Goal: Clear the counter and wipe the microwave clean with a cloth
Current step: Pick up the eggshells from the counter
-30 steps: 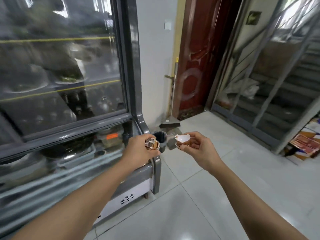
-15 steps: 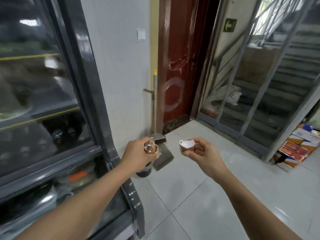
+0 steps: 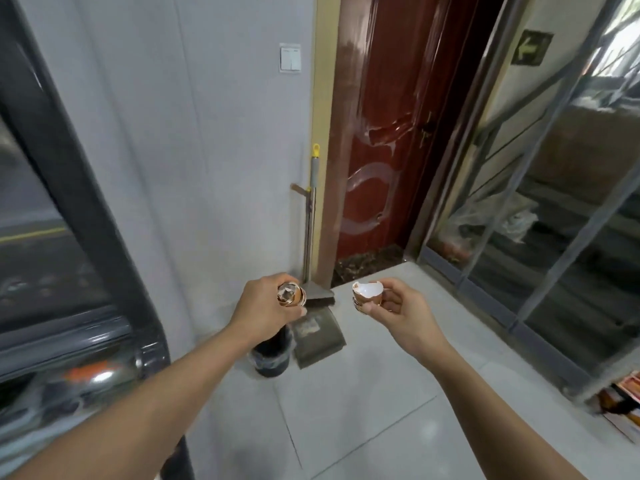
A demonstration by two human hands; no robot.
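Your fingers are curling round broken eggshells in both hands: the left hand (image 3: 265, 306) is gripping a nested stack of eggshell pieces (image 3: 291, 295), and the right hand (image 3: 398, 311) is pinching an eggshell half (image 3: 368, 293) with its white inside facing up.

In the head view, compared with a second ago, you are turning away from the glass-fronted display case (image 3: 69, 271), which is sliding off to the left edge, and the black lined bin (image 3: 270, 355) is now sitting almost directly under your left hand. The shells are looking like counter rubbish on its way out, so the clearing step seems close to its drop; neither the counter nor the microwave is in sight, and no cloth is showing, so the wiping appears not yet begun.

The bin is standing on pale glossy floor tiles (image 3: 381, 410), just beside a grey dustpan (image 3: 318, 336) and a broom (image 3: 313, 230) leaning against the white wall. Behind them a dark red door (image 3: 381, 150) is standing shut, with a light switch (image 3: 290, 58) to its left and a glass partition (image 3: 554, 202) on the right.
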